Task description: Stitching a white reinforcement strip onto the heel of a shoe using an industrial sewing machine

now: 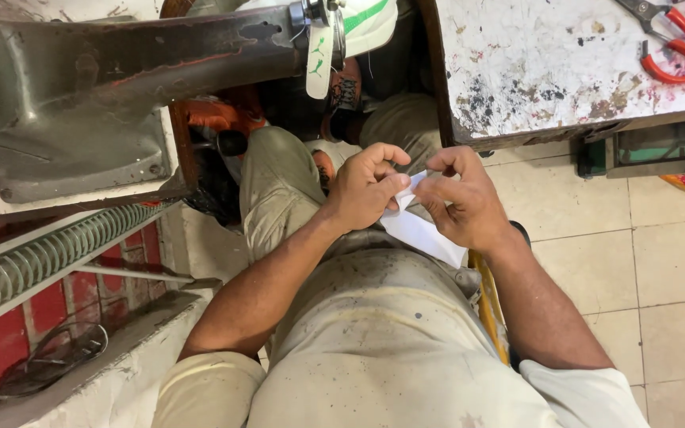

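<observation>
Both hands were together over my lap, in front of the paint-stained workbench (564,71). Left hand (362,194) and right hand (461,198) were each pinched on the same white sheet piece (422,231), thumbs and forefingers meeting at its upper corner, fingers closed on it, nothing else held. The piece hung down from the pinch toward my right wrist, below the bench's near edge. It looked thin, light and limp, like paper or a thin liner; I couldn't tell which. My read: no stiffness to speak of, creases easily, could tear if pulled apart at the corner. Best grip seemed to be a fingertip pinch near an edge, both sides close together, light pressure. Red-handled scissors (675,40) lay on the bench's far right corner, well apart from my hands. A white-and-green shoe (358,24) sat on the metal stand (81,103) left of the bench.
</observation>
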